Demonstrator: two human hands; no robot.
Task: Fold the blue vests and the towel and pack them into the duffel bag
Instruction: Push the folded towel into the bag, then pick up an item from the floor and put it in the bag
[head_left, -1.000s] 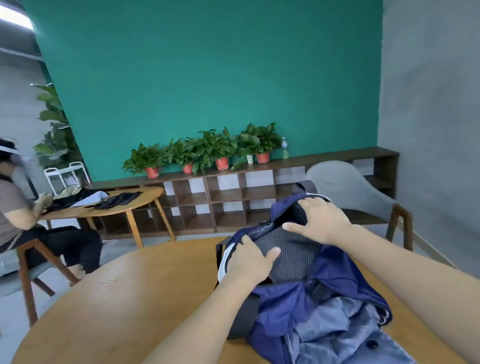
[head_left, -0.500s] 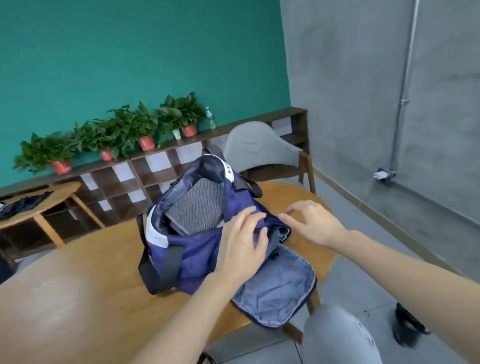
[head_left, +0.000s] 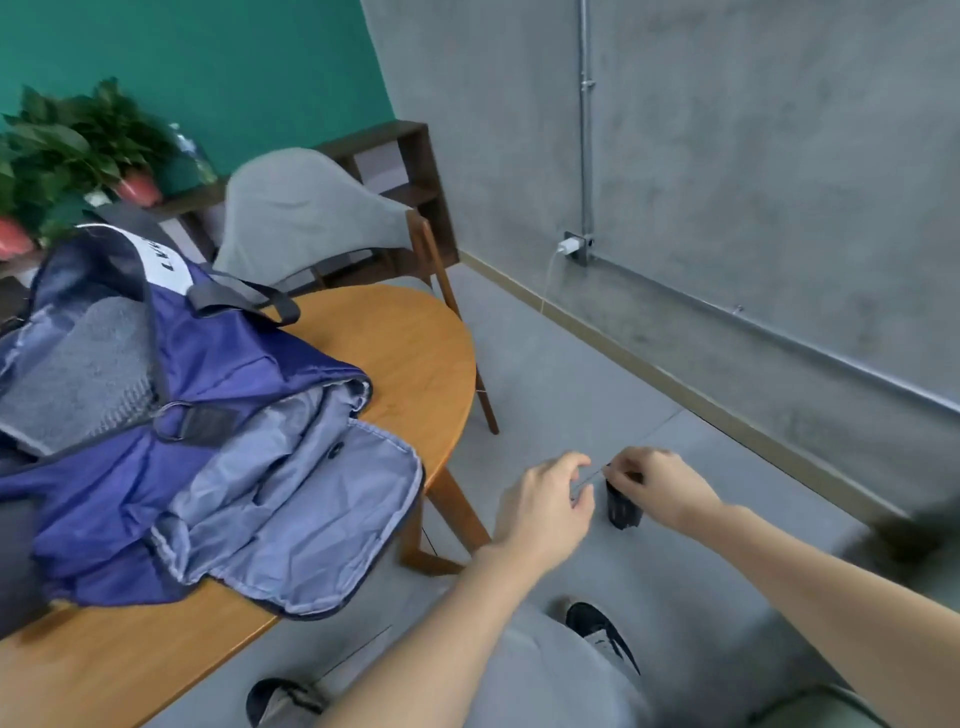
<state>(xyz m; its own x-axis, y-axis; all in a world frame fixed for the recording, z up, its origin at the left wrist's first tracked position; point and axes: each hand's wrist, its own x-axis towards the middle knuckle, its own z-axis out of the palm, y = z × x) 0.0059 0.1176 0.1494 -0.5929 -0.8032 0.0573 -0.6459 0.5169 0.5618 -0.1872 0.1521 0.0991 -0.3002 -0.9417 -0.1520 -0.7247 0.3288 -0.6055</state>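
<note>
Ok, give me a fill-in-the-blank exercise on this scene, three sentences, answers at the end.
1. The duffel bag lies on the wooden ____.
2. The grey towel sits ____ the bag.
3. The left hand and the right hand are off the table's edge, out over the ____; the right one holds a small dark object.

Missing words: table; inside; floor

Person seen from the head camera: both forearms bare, with no sleeve in view above the left hand (head_left: 545, 512) or the right hand (head_left: 657, 486). Light grey trousers (head_left: 550, 675) cover the legs; black shoes (head_left: 602, 636) carry pale grey side panels.
</note>
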